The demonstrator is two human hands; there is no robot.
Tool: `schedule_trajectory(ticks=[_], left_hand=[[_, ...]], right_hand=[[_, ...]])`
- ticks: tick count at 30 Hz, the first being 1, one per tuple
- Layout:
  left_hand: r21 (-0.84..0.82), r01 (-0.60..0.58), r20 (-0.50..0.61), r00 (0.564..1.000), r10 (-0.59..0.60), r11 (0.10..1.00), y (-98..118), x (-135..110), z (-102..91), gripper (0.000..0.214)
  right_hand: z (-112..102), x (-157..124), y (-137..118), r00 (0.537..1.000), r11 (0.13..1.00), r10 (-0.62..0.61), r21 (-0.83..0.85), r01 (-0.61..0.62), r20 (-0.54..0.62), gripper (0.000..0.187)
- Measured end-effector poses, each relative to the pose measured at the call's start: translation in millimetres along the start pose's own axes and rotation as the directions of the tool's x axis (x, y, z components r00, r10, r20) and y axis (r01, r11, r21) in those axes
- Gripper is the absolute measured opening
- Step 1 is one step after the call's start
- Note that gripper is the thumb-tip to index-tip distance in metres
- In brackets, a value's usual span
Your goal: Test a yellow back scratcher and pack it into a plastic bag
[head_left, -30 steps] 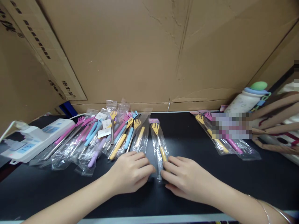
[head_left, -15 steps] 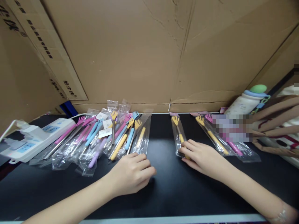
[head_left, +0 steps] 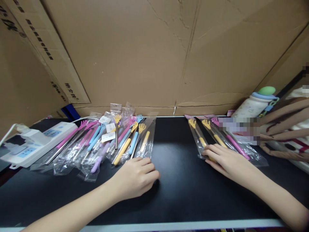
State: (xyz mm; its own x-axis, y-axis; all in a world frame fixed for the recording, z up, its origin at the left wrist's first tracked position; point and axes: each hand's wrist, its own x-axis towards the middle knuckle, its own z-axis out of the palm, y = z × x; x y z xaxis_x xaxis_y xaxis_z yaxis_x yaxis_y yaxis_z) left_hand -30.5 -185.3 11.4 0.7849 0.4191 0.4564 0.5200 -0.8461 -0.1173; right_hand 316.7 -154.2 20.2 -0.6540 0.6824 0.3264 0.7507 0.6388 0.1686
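Observation:
My right hand grips the lower end of a yellow back scratcher in a clear plastic bag, its claw head pointing away from me. Just right of it lies another bagged yellow back scratcher, partly covered by my hand. A bagged pink back scratcher is farther right. My left hand rests on the table with its fingers curled closed, and nothing shows in it. Close by its knuckles is a bagged back scratcher with a yellow handle, at the right side of a pile of bagged back scratchers.
A white power strip with plugs lies left of the pile. Cardboard walls stand behind the black table. At the right are a pale bottle with a green top and a brown-and-white cloth item.
My right hand has slid the bagged yellow back scratcher to the right, up against the other bagged yellow one. My left hand has hardly moved.

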Motion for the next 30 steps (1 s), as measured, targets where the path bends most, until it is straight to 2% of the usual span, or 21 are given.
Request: schedule_trajectory(ticks=[3,15,19,22,26,30], left_hand=[[0.006,-0.009,-0.011,1.0,0.009,1.0,0,1,0.3,0.019],[0.003,0.003,0.024,1.0,-0.003,1.0,-1,-1,0.1,0.018],[-0.005,0.046,0.038,0.998,-0.046,0.999,-4,1,-3.9,0.015],[0.03,0.145,0.026,0.989,-0.146,0.989,-9,0,-8.4,0.013],[0.106,0.305,0.03,0.95,-0.31,0.946,-21,-3,-10.4,0.018],[0.115,0.35,0.086,0.929,-0.36,0.93,-30,-7,-7.2,0.022]], right_hand=[[0,-7,5,0.997,1.0,-0.001,-0.017,0.002,0.075,0.022],[1,-17,17,0.997,0.998,0.04,-0.046,-0.037,0.065,0.02],[-6,-16,13,0.998,0.994,0.067,-0.084,-0.066,0.009,0.023],[-16,-3,4,0.997,0.994,0.071,-0.086,-0.072,-0.007,0.025],[-26,28,-16,1.0,0.998,0.006,-0.064,-0.006,-0.01,0.024],[-26,63,-42,0.996,0.997,-0.073,0.017,0.072,0.059,0.02]])
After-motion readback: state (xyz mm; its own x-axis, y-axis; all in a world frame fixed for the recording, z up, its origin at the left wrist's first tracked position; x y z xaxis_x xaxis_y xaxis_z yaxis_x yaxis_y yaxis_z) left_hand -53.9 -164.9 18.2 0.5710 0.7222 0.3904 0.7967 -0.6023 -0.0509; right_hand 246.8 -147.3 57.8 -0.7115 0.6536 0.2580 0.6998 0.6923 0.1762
